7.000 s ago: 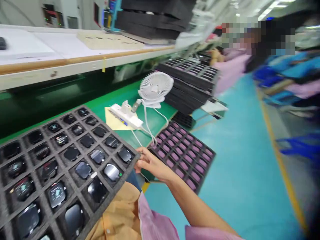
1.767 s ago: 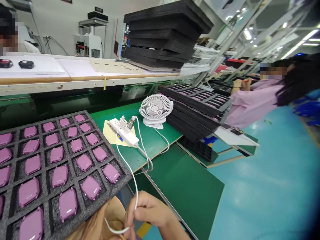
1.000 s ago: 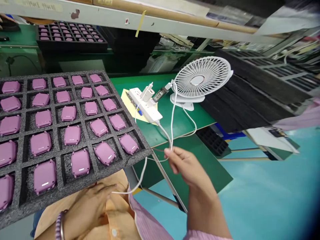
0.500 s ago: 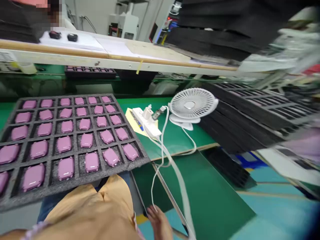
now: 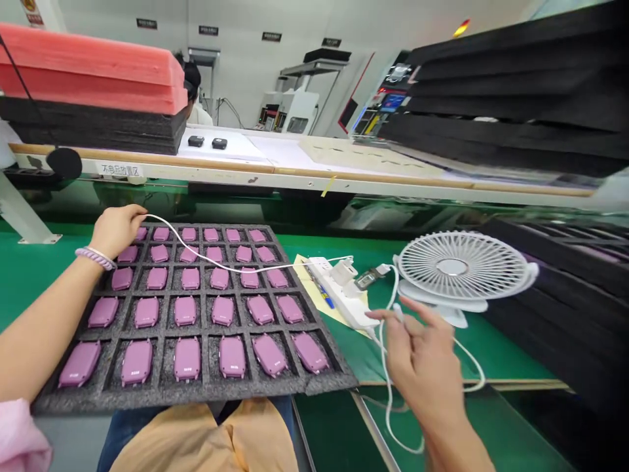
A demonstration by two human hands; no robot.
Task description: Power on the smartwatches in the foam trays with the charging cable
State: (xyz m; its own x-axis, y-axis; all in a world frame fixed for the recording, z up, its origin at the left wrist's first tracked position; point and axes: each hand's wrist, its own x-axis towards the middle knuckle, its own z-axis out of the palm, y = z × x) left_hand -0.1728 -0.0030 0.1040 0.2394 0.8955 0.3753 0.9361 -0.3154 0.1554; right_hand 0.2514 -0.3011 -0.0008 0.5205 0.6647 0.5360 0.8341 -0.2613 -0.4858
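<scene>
"What are my hands up to, seen from way over here?"
"My left hand (image 5: 115, 231) is by the far left corner of the tray (image 5: 196, 392). Its fingers press together and pinch a white cord (image 5: 246, 271)."
"Where does that cord run?"
"It dips over the tray to the power strip (image 5: 354, 308), which lies on a yellow paper (image 5: 305, 282) just to the right."
"And the tray?"
"It sits on the green counter (image 5: 29, 275), with its near side by a lap (image 5: 206, 442). The purple watches (image 5: 232, 357) in it each have their own little box."
"My right hand?"
"My right hand (image 5: 427, 367) is in front of the fan (image 5: 452, 266). It pinches a white plug (image 5: 398, 313), and some fingers stick out. A looped cord (image 5: 388, 413) hangs beside it."
</scene>
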